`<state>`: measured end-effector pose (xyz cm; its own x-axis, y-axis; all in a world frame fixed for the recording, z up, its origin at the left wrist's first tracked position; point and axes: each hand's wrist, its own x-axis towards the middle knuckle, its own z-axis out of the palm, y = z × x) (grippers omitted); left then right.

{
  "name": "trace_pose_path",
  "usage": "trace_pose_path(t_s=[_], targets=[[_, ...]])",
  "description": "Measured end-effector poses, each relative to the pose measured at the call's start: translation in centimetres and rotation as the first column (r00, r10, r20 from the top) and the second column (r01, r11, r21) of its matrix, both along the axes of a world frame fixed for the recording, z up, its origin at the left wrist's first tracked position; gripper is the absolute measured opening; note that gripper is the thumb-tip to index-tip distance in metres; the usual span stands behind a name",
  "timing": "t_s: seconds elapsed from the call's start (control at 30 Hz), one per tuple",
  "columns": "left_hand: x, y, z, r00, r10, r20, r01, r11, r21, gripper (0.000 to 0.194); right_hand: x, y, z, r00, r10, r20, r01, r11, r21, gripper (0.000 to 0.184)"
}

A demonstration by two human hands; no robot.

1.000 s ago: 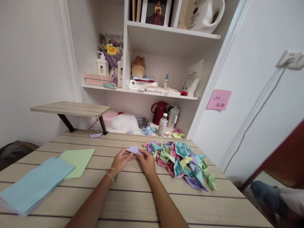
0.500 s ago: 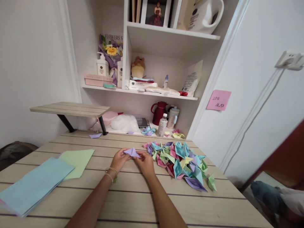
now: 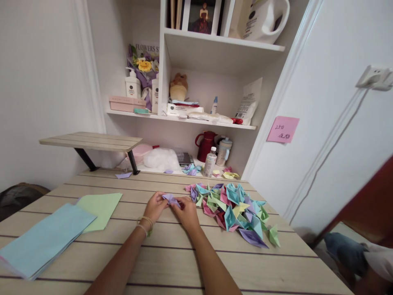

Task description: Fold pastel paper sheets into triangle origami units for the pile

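Note:
Between my two hands, just above the table, is a small lilac paper boat (image 3: 171,199). My left hand (image 3: 156,206) pinches its left end, fingers closed on the paper. The right end is gripped by the closed fingers of my right hand (image 3: 186,211). Fingers cover parts of both ends. Right of my hands lies a heaped pile of folded paper boats (image 3: 236,207) in blue, green, pink, purple and yellow. To the left, a stack of light blue paper sheets (image 3: 49,237) overlaps light green paper (image 3: 106,211).
A small raised wooden stand (image 3: 92,140) is at the table's back left. A clear bottle (image 3: 210,162), a red jug (image 3: 206,146) and a light-coloured cup (image 3: 224,151) stand behind the table. Another person's leg (image 3: 346,252) shows at far right.
The lilac paper boat has tilted and its shape has opened a little between my fingers. My right hand has shifted slightly left and down. The pile and the sheets are unchanged.

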<state>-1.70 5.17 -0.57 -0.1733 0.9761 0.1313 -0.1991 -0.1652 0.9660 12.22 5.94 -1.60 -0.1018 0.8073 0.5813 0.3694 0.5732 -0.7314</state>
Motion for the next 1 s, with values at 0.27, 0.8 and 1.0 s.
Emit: trace_pose_path(t_s=[0.27,0.8,1.0], targets=[[-0.1,-0.3,0.3,0.976,0.009,-0.22,0.014,0.994,0.104,0.038,0.1,0.4,-0.3,0.988,-0.004,-0.154,-0.01,0.996,-0.092,0.02],[-0.6,0.1,-0.3,0.941,0.138,-0.308,-0.097,0.985,0.143,0.036,-0.3,-0.9,0.5,0.996,0.082,0.043,-0.082,0.997,-0.013,0.034],[-0.2,-0.1,0.2,0.973,0.008,-0.23,0.015,0.995,0.097,0.032,0.0,-0.7,0.6,0.998,0.044,-0.055,-0.048,0.995,-0.085,0.037]])
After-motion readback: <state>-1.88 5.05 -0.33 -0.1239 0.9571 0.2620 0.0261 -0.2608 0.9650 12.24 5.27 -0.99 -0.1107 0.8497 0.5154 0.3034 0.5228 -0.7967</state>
